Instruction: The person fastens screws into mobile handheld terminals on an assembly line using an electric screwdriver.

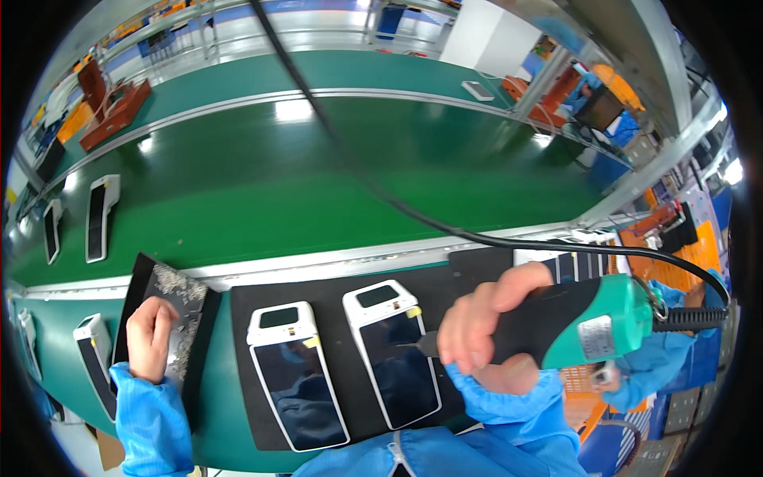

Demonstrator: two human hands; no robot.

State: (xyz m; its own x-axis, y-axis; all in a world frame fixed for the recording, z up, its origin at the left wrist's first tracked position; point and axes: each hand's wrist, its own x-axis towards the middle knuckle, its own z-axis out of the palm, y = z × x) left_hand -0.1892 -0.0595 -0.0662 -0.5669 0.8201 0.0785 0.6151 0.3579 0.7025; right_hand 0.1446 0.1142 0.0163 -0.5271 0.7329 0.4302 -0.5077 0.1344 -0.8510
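Right hand (483, 322) fingers wrap tight around a green-and-black electric screwdriver (584, 322), its tip on a glossy white handheld terminal (391, 350); left hand (151, 338) fingers curl, pinching into small metal screws (181, 296) in a flat black tray (137, 278).

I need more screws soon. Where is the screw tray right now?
In the head view the screw tray lies low on the left, just left of the black mat with two white devices; the left hand rests on it.

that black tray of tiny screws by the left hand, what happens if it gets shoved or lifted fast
The shallow black tray looks thin and flat, so it would probably slide rather than tip. The small silvery screws lie loose in a heap, so a quick lift or tilt would likely scatter them. The left hand rests on it, which may steady it.
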